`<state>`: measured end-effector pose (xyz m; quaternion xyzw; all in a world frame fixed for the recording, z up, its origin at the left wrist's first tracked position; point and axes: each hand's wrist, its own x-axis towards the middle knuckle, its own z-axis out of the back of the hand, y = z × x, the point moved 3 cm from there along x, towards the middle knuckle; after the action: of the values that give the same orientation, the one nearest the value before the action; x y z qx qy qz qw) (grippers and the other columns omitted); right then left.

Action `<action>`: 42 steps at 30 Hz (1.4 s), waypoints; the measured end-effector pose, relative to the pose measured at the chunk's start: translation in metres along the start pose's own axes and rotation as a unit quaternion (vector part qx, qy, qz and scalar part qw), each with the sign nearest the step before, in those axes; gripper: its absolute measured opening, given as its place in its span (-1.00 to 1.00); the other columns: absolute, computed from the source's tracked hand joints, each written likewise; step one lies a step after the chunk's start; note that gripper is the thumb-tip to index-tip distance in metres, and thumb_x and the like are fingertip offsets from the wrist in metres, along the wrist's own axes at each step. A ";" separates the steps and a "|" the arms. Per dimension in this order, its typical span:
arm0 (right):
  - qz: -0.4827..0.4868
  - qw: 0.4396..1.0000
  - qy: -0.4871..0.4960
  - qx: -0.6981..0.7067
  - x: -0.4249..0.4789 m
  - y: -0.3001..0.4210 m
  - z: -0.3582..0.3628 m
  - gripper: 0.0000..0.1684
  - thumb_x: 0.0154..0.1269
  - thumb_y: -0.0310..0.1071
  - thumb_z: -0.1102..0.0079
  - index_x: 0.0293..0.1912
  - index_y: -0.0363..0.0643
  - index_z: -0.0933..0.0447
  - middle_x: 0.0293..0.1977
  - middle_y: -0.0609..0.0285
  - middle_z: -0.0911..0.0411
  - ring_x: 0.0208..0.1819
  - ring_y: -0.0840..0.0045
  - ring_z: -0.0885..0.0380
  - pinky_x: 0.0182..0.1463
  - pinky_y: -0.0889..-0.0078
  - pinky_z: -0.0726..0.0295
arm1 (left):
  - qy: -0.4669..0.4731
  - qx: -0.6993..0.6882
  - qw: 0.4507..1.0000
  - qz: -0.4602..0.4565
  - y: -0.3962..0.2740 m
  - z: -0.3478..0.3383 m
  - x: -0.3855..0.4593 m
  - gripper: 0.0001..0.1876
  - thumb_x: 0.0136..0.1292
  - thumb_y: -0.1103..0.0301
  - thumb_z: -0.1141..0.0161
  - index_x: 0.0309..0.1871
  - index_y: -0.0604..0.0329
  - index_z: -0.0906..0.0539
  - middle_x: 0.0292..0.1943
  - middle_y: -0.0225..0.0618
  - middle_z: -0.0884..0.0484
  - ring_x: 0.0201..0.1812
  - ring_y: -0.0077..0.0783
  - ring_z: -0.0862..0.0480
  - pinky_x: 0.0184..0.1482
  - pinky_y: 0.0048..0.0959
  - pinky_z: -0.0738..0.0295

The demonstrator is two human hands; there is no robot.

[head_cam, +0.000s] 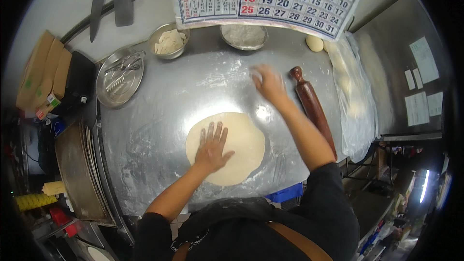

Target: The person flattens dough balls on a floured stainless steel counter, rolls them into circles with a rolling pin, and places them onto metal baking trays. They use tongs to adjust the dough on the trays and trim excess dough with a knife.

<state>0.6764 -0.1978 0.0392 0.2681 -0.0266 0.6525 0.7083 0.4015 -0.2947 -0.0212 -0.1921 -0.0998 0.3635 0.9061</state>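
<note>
A flat round sheet of dough (243,145) lies on the steel worktable. My left hand (213,146) rests palm down on its left half, fingers spread, holding nothing. Beyond the dough, above the table, my right hand (269,81) is slightly blurred, its fingers apart and nothing seen in it. To the right of that hand lies a dark red wooden rolling pin (313,107), untouched. White flour (217,78) is scattered over the steel near the right hand. At the back stands a metal bowl of flour (244,37), partly hidden by the hanging calendar.
A bowl of pale pieces (169,42) and a metal basin with utensils (119,78) stand at back left. Dough balls lie under clear plastic (357,105) at right; one dough ball (314,43) sits beside it. Knives (96,16) hang on the wall. Baking trays (81,174) stand left.
</note>
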 end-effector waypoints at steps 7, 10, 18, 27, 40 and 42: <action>-0.073 0.953 0.238 -0.171 0.172 -0.125 -0.142 -0.64 0.23 -0.21 -0.23 0.01 -0.05 -0.70 0.09 -0.01 -0.65 0.17 0.11 -0.60 0.23 0.16 -0.56 | -0.029 -0.028 0.971 0.234 0.098 0.036 -0.041 -0.19 0.41 -0.06 -0.14 0.59 0.15 -0.18 0.62 -0.03 -0.06 0.62 0.11 0.00 0.60 0.07 0.17; -0.050 0.963 0.222 -0.144 0.197 -0.176 -0.164 -0.63 0.23 -0.18 -0.22 0.00 -0.03 -0.71 0.07 0.00 -0.66 0.14 0.17 -0.62 0.21 0.18 -0.56 | -0.104 0.132 0.936 0.308 0.162 0.043 -0.102 -0.29 0.43 0.01 -0.10 0.54 0.18 -0.29 0.59 -0.05 -0.15 0.59 0.09 -0.09 0.60 0.05 0.12; -0.083 0.960 0.210 0.165 0.098 0.003 -0.016 -0.78 0.26 -0.29 -0.29 -0.13 -0.11 -0.73 -0.27 -0.02 -0.73 -0.22 0.24 -0.72 -0.01 0.16 -0.63 | -0.117 0.110 0.921 0.355 0.153 0.058 -0.121 -0.32 0.42 0.05 -0.09 0.52 0.17 -0.32 0.57 -0.05 -0.19 0.58 0.09 -0.13 0.60 0.05 0.11; -0.020 0.937 0.296 0.188 -0.074 0.128 0.065 -0.59 0.33 -0.39 -0.20 0.16 -0.20 -0.59 -0.09 -0.05 -0.69 -0.04 0.24 -0.69 0.06 0.30 -0.62 | -0.110 0.120 0.929 0.332 0.172 0.042 -0.127 -0.29 0.49 -0.04 0.00 0.58 0.10 -0.21 0.62 -0.13 -0.08 0.63 -0.02 0.00 0.63 -0.02 0.21; -0.017 0.978 0.173 -0.117 -0.194 0.136 -0.088 -0.05 0.45 0.17 -0.04 0.57 -0.18 -0.01 0.60 -0.08 0.13 0.64 0.11 0.22 0.66 -0.02 0.29 | -0.109 0.132 0.931 0.321 0.169 0.042 -0.125 -0.29 0.49 -0.07 0.04 0.59 0.06 -0.19 0.62 -0.13 -0.06 0.64 -0.03 0.03 0.63 -0.02 0.25; 0.007 0.980 0.188 -0.061 -0.187 0.169 -0.105 -0.06 0.48 0.18 0.00 0.57 -0.17 0.00 0.60 -0.07 0.11 0.65 0.13 0.22 0.66 0.01 0.29 | -0.101 0.123 0.932 0.325 0.172 0.041 -0.126 -0.29 0.49 -0.06 0.03 0.59 0.06 -0.19 0.62 -0.13 -0.07 0.63 -0.03 0.03 0.63 -0.02 0.24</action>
<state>0.4579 -0.3234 -0.0649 0.0963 0.0655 0.6931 0.7114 0.1915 -0.2580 -0.0617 -0.0633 -0.0770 0.6652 0.7400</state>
